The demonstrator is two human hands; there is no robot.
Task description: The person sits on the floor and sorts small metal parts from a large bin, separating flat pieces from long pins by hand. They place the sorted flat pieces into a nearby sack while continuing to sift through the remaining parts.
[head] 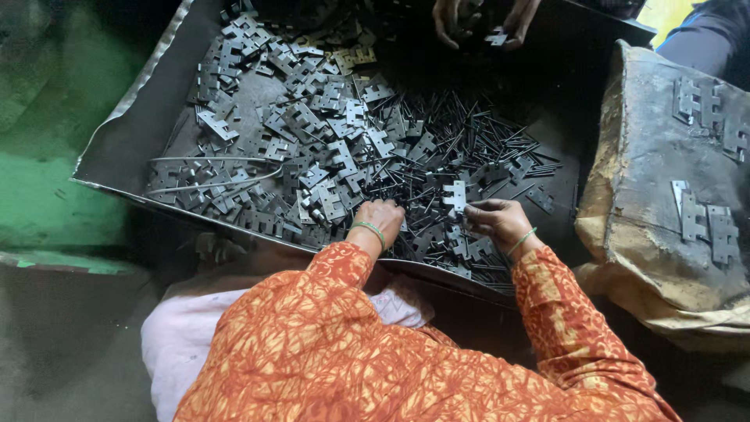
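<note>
Over the dark metal tray [133, 133] we pinch a grey hinge leaf [455, 195] with our right hand [500, 223], our left hand [380, 216] closed on the heap, beside a brown sack [641, 203].

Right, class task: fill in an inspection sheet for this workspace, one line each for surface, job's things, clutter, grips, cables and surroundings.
Surface: dark metal tray, rim bent at the left.
Job's things: hinge leaf held upright by the right hand; left hand closed, resting on the pile of leaves; pins heaped in the middle.
Clutter: two wire rods lie across the pile.
Grips: right pinches the leaf; left's contents hidden.
Cables: nothing seen.
Surroundings: sack on the right with assembled hinges on top; another person's hands at the far edge; green floor.
</note>
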